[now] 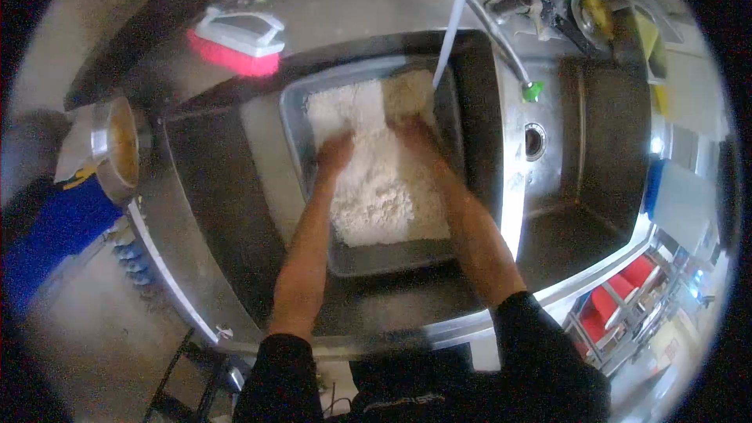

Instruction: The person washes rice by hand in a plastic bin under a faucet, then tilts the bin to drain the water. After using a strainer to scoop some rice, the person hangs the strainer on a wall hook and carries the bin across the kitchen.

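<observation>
A grey plastic tub point(294, 121) sits inside the left sink basin, holding a broad heap of white, crumbly, flour-like material point(372, 196). Both my arms reach into it from below. My left hand point(337, 150) is at the heap's left side, its fingers blurred and partly sunk in the material. Towards the far right part of the heap, my right hand point(413, 137) presses into it, with the fingers likewise smeared and partly hidden. A long white tube or rod point(456, 23) slants down to the tub's far right corner.
A pink-bristled scrub brush point(239, 37) lies on the far ledge. Right of the divider are a second basin point(615, 153) with a drain and a green-tipped faucet point(532, 92). Utensils point(540, 4) crowd the back right. At left, a person in a blue sleeve point(59, 235) is beside a round container point(119, 141).
</observation>
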`<action>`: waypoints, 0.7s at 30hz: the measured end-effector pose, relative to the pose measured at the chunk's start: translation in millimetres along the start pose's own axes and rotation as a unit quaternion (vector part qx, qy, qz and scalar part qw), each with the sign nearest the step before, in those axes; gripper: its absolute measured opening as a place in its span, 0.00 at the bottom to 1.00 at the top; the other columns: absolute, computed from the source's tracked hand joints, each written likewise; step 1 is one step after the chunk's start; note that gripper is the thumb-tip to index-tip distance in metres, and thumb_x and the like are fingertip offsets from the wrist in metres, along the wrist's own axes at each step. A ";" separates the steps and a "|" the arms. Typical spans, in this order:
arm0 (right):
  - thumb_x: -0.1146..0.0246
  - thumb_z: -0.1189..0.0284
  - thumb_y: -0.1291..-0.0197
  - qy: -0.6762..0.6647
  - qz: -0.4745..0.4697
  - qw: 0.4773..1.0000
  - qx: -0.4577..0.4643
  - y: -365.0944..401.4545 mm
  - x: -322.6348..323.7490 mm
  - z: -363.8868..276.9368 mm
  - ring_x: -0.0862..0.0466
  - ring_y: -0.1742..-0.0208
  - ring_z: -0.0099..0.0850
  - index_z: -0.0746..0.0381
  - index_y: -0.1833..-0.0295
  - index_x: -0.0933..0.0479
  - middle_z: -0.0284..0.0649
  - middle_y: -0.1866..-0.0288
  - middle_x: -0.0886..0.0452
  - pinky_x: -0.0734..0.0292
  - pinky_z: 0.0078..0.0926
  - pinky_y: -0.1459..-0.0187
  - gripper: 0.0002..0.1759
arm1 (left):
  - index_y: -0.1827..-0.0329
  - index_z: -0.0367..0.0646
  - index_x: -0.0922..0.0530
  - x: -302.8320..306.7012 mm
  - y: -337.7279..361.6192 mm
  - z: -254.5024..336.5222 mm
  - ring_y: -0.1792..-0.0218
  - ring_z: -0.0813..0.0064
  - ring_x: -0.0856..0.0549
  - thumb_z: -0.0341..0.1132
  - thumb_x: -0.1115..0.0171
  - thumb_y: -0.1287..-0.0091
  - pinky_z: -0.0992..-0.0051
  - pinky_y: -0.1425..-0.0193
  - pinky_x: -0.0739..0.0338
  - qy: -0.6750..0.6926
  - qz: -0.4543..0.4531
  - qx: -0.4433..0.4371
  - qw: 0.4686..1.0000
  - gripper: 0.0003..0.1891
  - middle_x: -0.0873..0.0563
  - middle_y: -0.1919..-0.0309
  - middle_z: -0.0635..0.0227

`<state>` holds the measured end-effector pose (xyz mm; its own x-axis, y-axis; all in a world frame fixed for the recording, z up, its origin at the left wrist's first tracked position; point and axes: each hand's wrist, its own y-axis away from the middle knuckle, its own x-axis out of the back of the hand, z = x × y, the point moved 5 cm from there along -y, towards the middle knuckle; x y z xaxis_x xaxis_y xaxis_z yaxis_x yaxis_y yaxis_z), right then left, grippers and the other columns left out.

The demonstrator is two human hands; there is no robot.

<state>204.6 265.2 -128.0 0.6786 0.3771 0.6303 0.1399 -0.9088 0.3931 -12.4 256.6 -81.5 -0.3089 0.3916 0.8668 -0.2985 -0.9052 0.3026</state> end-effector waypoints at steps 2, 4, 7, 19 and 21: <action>0.46 0.53 0.38 0.117 0.008 0.993 -0.006 32.2 4.2 -15.2 0.22 0.50 0.49 0.63 0.49 0.24 0.52 0.51 0.21 0.28 0.48 0.46 0.25 | 0.59 0.39 0.20 -44.2 24.9 -9.3 0.65 0.52 0.17 0.38 0.51 0.36 0.53 0.63 0.22 -0.019 -0.108 0.002 0.994 0.14 0.17 0.67 0.50; 0.46 0.52 0.38 0.105 0.043 0.993 -0.003 36.8 32.2 -31.7 0.22 0.50 0.48 0.64 0.48 0.24 0.52 0.50 0.22 0.29 0.47 0.46 0.26 | 0.55 0.39 0.21 -11.2 41.7 13.9 0.59 0.52 0.18 0.41 0.50 0.35 0.54 0.56 0.25 0.019 -0.240 0.051 0.969 0.17 0.18 0.61 0.48; 0.44 0.56 0.37 0.018 0.092 0.996 -0.005 25.8 75.4 -38.0 0.26 0.44 0.43 0.63 0.40 0.31 0.48 0.42 0.27 0.33 0.41 0.41 0.26 | 0.49 0.37 0.23 88.2 24.4 45.1 0.50 0.52 0.20 0.47 0.49 0.34 0.54 0.44 0.28 0.053 -0.031 0.091 0.994 0.21 0.20 0.53 0.46; 0.47 0.57 0.35 0.087 -0.133 0.987 0.038 51.1 1.7 -30.8 0.25 0.54 0.38 0.63 0.48 0.28 0.44 0.51 0.24 0.30 0.37 0.52 0.20 | 0.55 0.35 0.21 -14.8 19.7 27.9 0.55 0.48 0.18 0.50 0.55 0.32 0.53 0.50 0.24 0.028 -0.236 0.009 0.971 0.25 0.18 0.56 0.47; 0.47 0.57 0.35 0.076 -0.157 0.984 0.043 74.5 27.0 -34.7 0.24 0.56 0.38 0.62 0.49 0.28 0.43 0.53 0.23 0.29 0.36 0.54 0.20 | 0.53 0.36 0.22 13.8 31.7 42.1 0.53 0.48 0.19 0.50 0.53 0.32 0.53 0.49 0.25 0.023 -0.262 0.044 0.964 0.24 0.19 0.54 0.47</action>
<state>208.4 213.8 -58.5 0.4776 0.6583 0.5818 0.3912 -0.7523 0.5302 11.8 226.3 -43.3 -0.1768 0.8033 0.5687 -0.3471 -0.5916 0.7277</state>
